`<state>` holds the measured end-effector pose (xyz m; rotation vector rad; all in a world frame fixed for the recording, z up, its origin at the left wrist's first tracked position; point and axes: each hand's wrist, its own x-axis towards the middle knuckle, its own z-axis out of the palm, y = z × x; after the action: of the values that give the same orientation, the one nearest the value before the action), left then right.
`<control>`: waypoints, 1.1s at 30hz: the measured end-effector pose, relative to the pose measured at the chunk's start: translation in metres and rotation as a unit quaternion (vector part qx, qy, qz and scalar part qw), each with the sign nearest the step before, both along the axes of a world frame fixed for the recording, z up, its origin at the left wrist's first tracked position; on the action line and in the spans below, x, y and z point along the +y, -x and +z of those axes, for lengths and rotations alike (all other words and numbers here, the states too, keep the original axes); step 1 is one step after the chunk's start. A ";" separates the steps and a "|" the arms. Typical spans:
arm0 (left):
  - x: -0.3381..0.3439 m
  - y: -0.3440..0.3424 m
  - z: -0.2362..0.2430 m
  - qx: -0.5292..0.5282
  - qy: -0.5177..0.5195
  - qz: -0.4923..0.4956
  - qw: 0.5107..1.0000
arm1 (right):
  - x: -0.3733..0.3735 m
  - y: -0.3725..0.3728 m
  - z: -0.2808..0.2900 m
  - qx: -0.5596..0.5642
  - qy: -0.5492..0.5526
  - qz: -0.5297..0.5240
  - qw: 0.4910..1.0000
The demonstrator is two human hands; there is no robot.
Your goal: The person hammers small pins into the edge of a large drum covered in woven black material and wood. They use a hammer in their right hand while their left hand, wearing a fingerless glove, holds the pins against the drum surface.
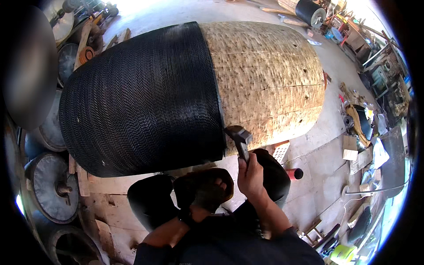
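My right hand [251, 176] grips a hammer [240, 138], its dark head at the seam of a large horizontal drum. The drum's left part [141, 101] is tightly covered in black ridged wire or strip; the right part [265, 79] is bare, pale, speckled wood with small holes. My left hand [207, 194] is low between my knees in shadow, its fingertips curled at the inside of a dark, brown-rimmed container [187, 183]; what they hold is hidden.
Metal discs and wheels [53, 187] line the left side. Another roller [309, 12] lies at the back right. Scrap boards and clutter [360, 123] lie along the right. A perforated brick [281, 151] and a red cylinder [293, 174] are beside my right knee.
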<state>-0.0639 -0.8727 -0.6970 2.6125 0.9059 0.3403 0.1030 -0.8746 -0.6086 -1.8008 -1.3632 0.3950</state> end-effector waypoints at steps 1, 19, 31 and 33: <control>0.001 0.001 -0.003 -0.029 -0.036 -0.013 0.999 | -0.005 -0.002 -0.003 -0.017 -0.041 0.019 0.999; 0.140 0.025 0.117 -0.310 -0.363 0.061 0.877 | -0.018 -0.006 -0.021 -0.037 -0.119 -0.059 0.990; 0.189 0.027 0.142 -0.272 -0.416 0.123 0.859 | -0.001 0.003 -0.005 -0.142 0.009 -0.062 0.988; 0.191 0.030 0.146 -0.273 -0.423 0.127 0.855 | -0.006 0.004 -0.012 -0.006 0.014 -0.046 0.999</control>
<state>-0.0940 -0.6821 -0.5514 2.7870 1.0294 1.8057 0.0994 -0.8809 -0.6209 -1.8836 -1.2834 0.3561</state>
